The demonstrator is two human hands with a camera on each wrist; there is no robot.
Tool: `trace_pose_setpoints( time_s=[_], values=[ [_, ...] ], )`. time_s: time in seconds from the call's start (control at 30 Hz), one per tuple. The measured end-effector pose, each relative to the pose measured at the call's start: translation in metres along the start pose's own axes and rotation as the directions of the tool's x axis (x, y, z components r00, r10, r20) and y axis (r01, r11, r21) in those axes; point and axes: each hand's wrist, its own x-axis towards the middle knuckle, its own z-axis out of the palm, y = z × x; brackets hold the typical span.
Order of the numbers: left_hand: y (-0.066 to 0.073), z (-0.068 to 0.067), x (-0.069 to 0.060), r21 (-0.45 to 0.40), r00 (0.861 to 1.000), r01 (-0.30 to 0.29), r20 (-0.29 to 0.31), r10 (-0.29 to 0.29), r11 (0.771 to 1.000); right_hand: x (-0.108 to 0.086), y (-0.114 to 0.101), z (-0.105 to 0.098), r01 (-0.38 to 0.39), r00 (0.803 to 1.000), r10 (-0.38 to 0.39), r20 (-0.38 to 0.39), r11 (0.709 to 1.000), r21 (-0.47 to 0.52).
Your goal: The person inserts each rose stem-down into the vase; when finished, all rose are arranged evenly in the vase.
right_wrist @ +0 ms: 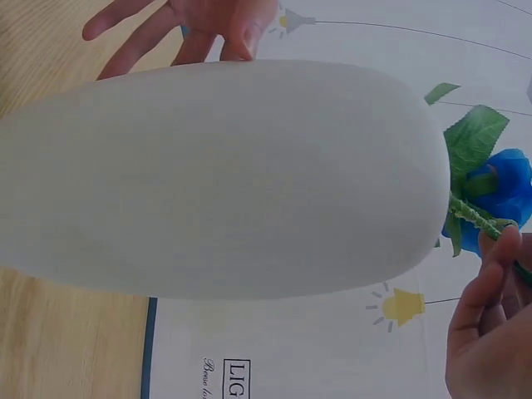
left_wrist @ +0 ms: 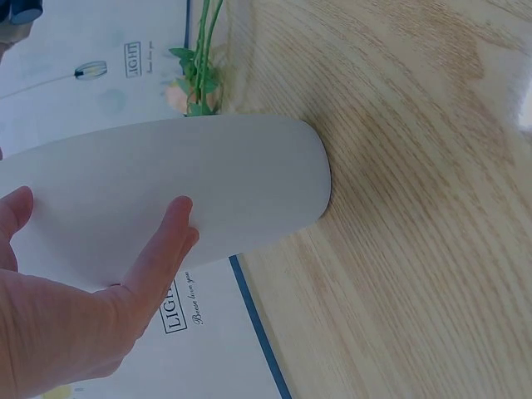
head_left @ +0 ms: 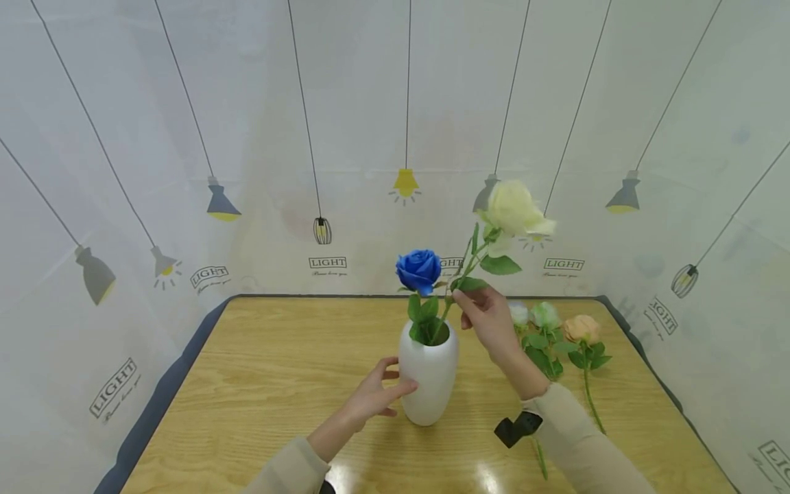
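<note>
Right hand (head_left: 492,324) pinches the full cream rose (head_left: 513,208), likely light, best held by its green stem (right_wrist: 475,217); spread left hand (head_left: 374,394) touches the rounded white vase (head_left: 431,381).

A wood-grained table (head_left: 265,363) spreads across the scene, glossy at its near side. A white vase (head_left: 428,387) stands upright on it, around the middle. To the far right lie a whitish flower (head_left: 518,313), a green-tinged rose (head_left: 546,315) and a peach rose (head_left: 582,329), its stem running toward the near side.
</note>
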Motion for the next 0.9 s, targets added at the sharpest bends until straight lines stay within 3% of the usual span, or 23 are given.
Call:
trace_pose_setpoints(
  time_s=[0.13,0.3,0.57,0.7,0.8,0.9],
  values=[
    [0.0,0.0,0.0,-0.003,1.0,0.003,0.0,-0.003,1.0,-0.003,0.003,0.005,-0.057,0.998,0.058,0.019,0.998,-0.025],
    [0.0,0.001,0.0,-0.004,1.0,0.01,-0.008,-0.01,1.0,-0.003,0.008,0.009,-0.055,0.998,0.057,0.025,0.995,-0.083],
    [-0.001,0.001,0.001,0.0,1.0,0.021,-0.013,-0.021,1.0,-0.007,0.014,0.009,-0.037,0.995,0.064,0.079,0.952,-0.305],
    [0.0,0.002,0.001,0.005,1.0,0.019,-0.017,-0.019,1.0,-0.011,0.008,0.009,-0.098,0.991,0.117,0.065,0.965,-0.245],
    [0.015,0.003,-0.008,0.006,1.0,0.015,-0.016,-0.015,1.0,-0.012,0.01,0.008,-0.143,0.987,0.155,0.047,0.968,-0.206],
    [0.03,0.005,-0.018,0.008,1.0,0.009,-0.013,-0.009,1.0,-0.014,0.014,0.006,-0.239,0.97,0.244,0.005,0.952,-0.189]
  ],
)
